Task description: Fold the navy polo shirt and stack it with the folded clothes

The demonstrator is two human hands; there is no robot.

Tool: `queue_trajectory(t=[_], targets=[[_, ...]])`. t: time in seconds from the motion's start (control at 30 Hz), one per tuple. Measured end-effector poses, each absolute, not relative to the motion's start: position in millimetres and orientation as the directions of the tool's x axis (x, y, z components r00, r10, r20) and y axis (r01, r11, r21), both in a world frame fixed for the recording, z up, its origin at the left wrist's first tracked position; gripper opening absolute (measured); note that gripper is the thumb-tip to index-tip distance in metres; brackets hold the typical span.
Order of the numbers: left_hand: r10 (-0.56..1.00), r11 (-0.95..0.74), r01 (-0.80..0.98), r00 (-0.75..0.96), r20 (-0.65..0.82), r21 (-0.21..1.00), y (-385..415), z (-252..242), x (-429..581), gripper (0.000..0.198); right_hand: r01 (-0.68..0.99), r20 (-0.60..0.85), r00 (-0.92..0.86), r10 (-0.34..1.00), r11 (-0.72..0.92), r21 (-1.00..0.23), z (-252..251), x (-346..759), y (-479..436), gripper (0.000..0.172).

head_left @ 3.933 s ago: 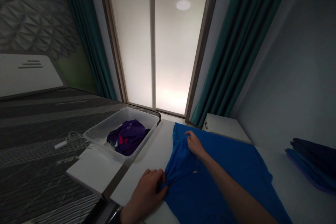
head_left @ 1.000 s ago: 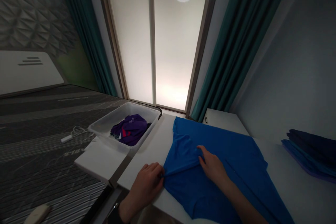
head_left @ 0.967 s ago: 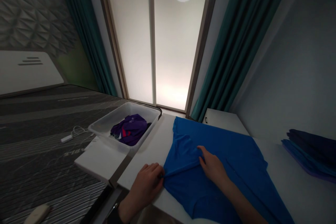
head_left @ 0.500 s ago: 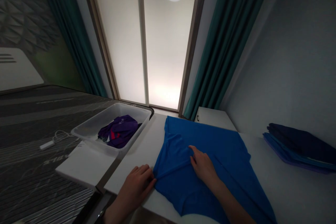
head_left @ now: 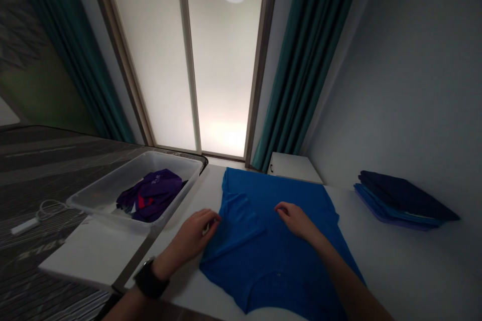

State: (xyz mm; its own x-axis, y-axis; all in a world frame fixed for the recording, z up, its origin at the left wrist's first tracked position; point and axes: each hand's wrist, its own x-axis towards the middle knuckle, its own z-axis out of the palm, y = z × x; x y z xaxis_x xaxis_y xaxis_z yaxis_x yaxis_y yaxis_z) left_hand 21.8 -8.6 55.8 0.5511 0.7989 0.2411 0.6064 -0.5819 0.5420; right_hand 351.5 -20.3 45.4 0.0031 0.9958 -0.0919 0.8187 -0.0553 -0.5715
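A blue T-shirt (head_left: 244,251) lies spread over the white table, its neckline towards me and a few creases on its left part. At its left edge is my left hand (head_left: 198,230), with a dark watch on the wrist. Thumb and fingers are closed together there; whether cloth is between the fingertips I cannot make out. Over the middle of the shirt is my right hand (head_left: 297,219), fingers curled and thumb against the index finger. Any cloth in that pinch is hidden.
A translucent plastic bin (head_left: 101,205) with purple clothing (head_left: 158,193) stands at the left. Folded dark and blue garments (head_left: 406,198) are stacked on the table (head_left: 406,261) at the right. Behind are a white cabinet (head_left: 295,166) and teal curtains. A white power strip (head_left: 24,225) lies at far left.
My left hand has moved away from me along the shirt's left edge, and the left sleeve area lies flatter. My right hand's stretched index finger has curled in. The view has turned right.
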Motion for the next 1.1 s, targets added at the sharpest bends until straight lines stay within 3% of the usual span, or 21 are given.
queue_trajectory(t=[0.17,0.33,0.43,0.63,0.87,1.1], targets=[[0.738,-0.665,0.58,0.609,0.292,0.471,59,56,62,0.024,0.871,-0.059,-0.06,0.996,0.024,-0.49,36,333,-30,0.027],[0.768,-0.637,0.667,0.591,0.247,0.386,101,31,78,0.027,0.948,0.058,-0.009,0.998,0.027,-0.316,29,304,-47,0.027],[0.786,-0.614,0.686,0.573,0.232,0.39,106,18,78,0.03,0.961,0.099,0.007,0.995,0.02,-0.276,25,294,-51,0.022],[0.8,-0.596,0.69,0.554,0.229,0.411,106,9,75,0.027,0.923,0.095,-0.082,0.992,0.111,-0.368,27,293,-49,0.017],[0.849,-0.516,0.616,0.457,0.263,0.595,110,10,72,0.026,0.846,-0.003,-0.081,0.997,0.067,-0.529,44,303,-29,0.007],[0.872,-0.489,0.727,0.433,0.229,0.482,111,7,75,0.023,0.869,-0.034,-0.073,0.997,0.047,-0.493,36,307,-8,0.037]])
